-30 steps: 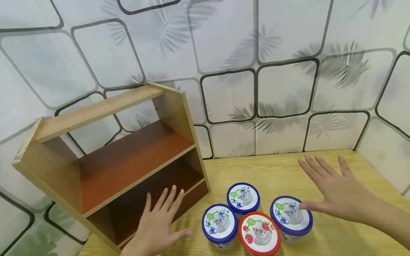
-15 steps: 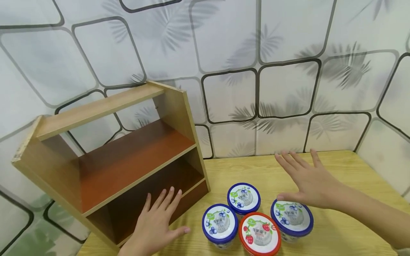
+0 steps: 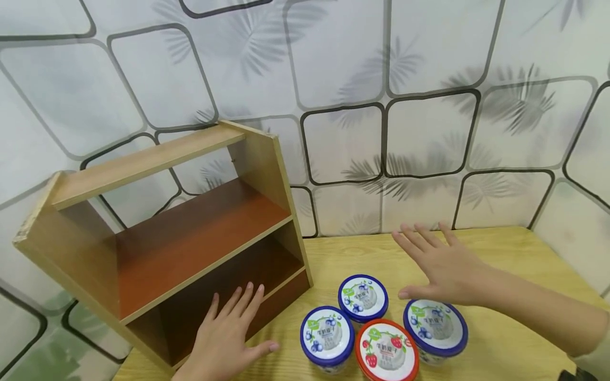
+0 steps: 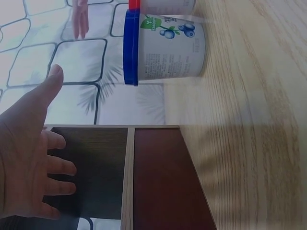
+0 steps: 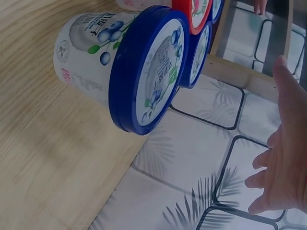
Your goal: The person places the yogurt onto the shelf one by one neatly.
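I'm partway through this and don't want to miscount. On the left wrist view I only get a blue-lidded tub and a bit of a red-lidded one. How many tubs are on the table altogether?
Observer: Four. The head view shows one red-lidded tub and three blue-lidded tubs.
Operator: Good. I catch only part of the right hand at the top of my picture. Is it holding anything?
Observer: No, its fingers are spread and it holds nothing.
Operator: And what fruit is pictured on top of the red-lidded tub? I see it edge-on.
Observer: Strawberries, on a white label.
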A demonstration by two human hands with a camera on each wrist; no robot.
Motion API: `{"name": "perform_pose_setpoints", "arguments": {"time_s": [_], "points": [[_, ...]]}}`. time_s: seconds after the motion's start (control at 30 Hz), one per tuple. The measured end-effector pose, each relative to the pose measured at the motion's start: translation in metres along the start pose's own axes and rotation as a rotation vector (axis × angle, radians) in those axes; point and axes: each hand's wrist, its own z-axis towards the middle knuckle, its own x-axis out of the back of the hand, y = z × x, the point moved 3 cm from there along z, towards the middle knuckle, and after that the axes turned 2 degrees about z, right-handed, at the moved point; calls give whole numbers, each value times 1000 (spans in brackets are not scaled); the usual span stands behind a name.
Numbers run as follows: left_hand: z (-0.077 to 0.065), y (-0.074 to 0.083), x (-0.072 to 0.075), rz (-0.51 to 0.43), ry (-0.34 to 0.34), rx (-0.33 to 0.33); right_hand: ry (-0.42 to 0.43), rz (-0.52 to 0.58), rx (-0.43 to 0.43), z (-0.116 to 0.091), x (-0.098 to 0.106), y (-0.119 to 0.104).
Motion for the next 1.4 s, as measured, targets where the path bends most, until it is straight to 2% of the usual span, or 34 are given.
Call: {"name": "perform_pose_setpoints", "arguments": {"time_s": [0.17,0.4,0.63,0.8,0.9,1.03,1.13,1.4], "points": [[-2,-1,0,-19,-13,13,-29,13,3,8,-1,-6],[-6,-4,7,27,73,5,-58,27,21,25,-7,-19],[-11,-6,7,54,99,26,-78,43,48,35,-14,-30],[-12,-9,5,54,129,25,-63,48,57,42,-16,-34],[-12,-10,4,51,100,55,-55,34,58,45,-16,-34],[-13,-12,5,21,21,131,-66,29,65,50,-15,-35],[-14,-13,5,-2,-6,170,-70,36,66,54,-14,-36],[-18,-18,9,-14,27,215,-99,62,45,65,-13,-38]]}}
